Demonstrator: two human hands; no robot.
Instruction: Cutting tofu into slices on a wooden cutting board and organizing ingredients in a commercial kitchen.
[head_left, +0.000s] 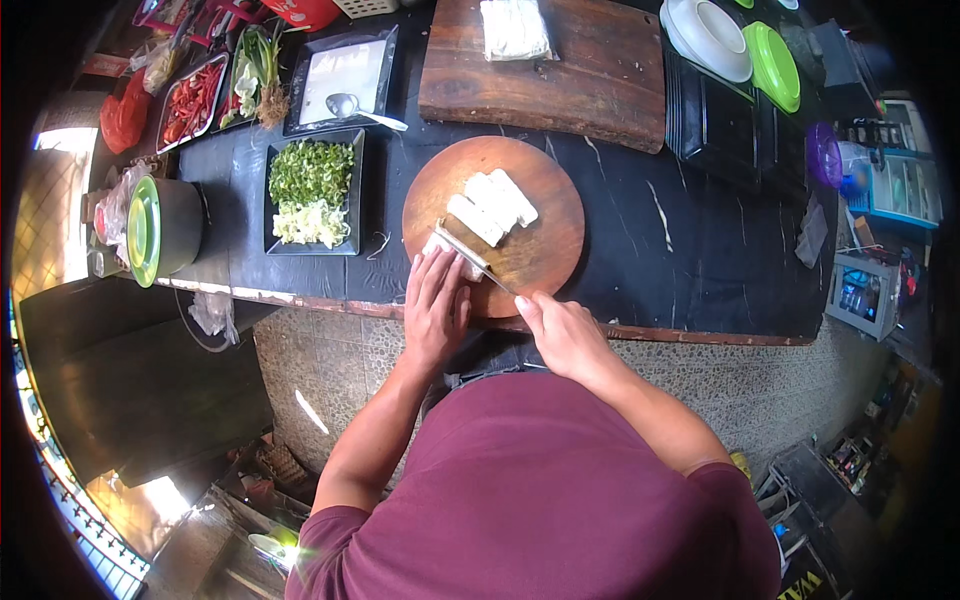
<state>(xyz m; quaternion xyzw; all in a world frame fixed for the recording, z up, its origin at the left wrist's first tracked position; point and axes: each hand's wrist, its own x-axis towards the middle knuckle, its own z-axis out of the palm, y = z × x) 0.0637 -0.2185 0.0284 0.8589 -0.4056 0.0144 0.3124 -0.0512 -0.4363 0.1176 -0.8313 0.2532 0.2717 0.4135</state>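
My right hand (566, 330) grips the handle of a kitchen knife (469, 253). Its blade slants up and to the left, right beside the fingertips of my left hand (437, 300). Under those fingers lies a white block (472, 271), probably tofu, held against the round wooden cutting board (551, 255) and partly covered by hand and blade. Farther back on the board, several white pieces (495, 202) of the same kind lie side by side. Whether the blade has entered the held block cannot be made out.
A black tray (268, 250) holds chopped greens (311, 172). Behind it are another tray (296, 120) with a spoon (345, 105), and red chillies (193, 101). A metal pot (176, 225) stands left. A thick wooden board (540, 90) bears a white packet (515, 30); stacked dishes (705, 41) stand right.
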